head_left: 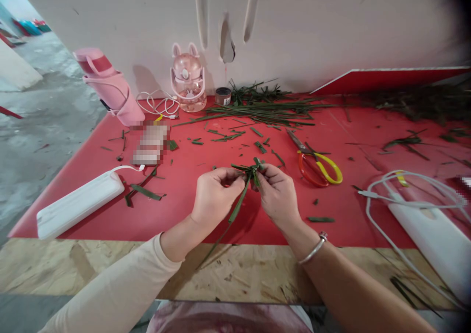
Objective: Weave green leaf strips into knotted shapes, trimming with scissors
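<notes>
Currently | leaf strips (240, 202) | dark green | bunched above | trailing thinly below

Green leaf strip (238, 206), red tabletop (206, 151)

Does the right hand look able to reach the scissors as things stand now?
Probably yes: the scissors lie close by, and nothing bulky stands between them and the right hand. However, that hand is pinching the green leaf strips, so it would likely need to release them first.
</notes>
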A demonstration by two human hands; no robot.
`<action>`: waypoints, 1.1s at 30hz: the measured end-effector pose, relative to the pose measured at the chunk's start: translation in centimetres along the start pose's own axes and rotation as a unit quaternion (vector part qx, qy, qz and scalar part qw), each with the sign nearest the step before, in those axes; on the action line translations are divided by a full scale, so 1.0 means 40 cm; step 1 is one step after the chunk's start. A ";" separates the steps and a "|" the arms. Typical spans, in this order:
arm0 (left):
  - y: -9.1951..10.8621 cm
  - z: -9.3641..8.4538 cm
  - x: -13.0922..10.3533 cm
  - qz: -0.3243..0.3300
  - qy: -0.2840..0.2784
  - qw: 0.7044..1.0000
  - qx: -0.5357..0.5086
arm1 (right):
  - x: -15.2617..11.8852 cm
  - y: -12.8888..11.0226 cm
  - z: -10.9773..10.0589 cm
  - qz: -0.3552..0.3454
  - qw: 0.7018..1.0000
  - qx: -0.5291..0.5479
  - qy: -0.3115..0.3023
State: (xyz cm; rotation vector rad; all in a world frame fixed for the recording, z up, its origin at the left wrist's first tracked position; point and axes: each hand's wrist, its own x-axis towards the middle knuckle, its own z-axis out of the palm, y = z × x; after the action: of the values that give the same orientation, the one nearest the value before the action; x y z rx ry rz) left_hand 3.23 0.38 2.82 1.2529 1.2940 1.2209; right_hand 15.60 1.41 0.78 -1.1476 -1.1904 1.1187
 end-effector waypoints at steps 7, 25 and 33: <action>-0.003 -0.001 0.005 -0.012 0.007 1.000 0.006 | -0.003 0.018 0.001 -0.040 0.998 -0.053 -0.001; -0.015 -0.029 0.038 -0.179 -0.122 0.956 -0.198 | 0.018 0.013 -0.013 0.058 0.996 0.053 -0.051; 0.000 -0.013 0.025 -0.177 -0.095 0.951 -0.236 | 0.024 0.013 -0.012 0.066 0.992 0.090 -0.058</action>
State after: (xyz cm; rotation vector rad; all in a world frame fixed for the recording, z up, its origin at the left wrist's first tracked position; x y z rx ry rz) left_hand 2.65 1.35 2.90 0.7318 0.9574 1.0389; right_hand 16.14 2.39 0.33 -1.0453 -1.0887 1.3818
